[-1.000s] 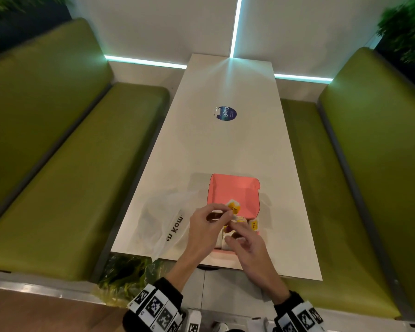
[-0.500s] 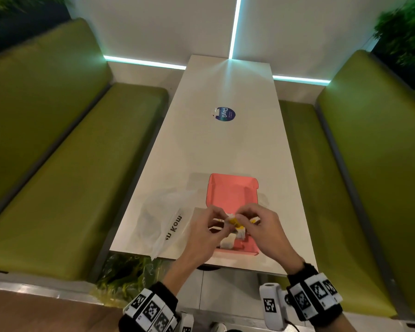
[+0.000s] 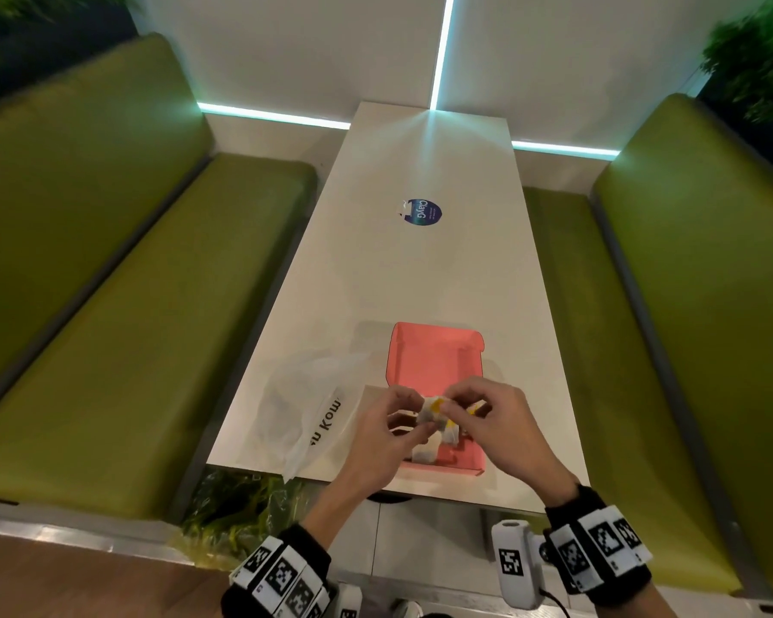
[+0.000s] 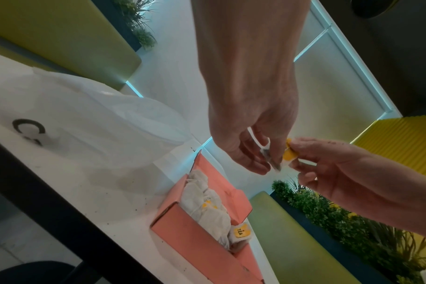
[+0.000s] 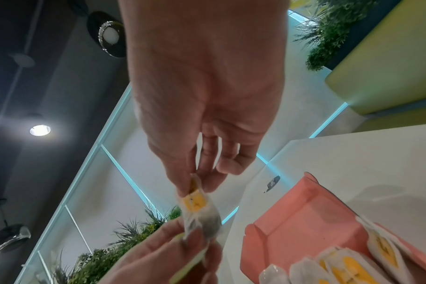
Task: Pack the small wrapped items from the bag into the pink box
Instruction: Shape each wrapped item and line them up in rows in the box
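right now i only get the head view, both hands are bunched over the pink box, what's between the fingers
observer: one held tea bag; the right hand pinches its yellow tag end, the left hand its pouch end.
operator: is it inside the box
observer: no, the left wrist view shows it up clear above the pink box.
operator: what's packed so far
observer: a row of packed tea bags lies in the box; one tag reads TEA.

White bench (image 3: 425, 278) with a round blue sticker (image 3: 421, 212), green seats (image 3: 121, 314) either side, leafy plants (image 3: 753, 51), teal light strips (image 3: 441, 51)
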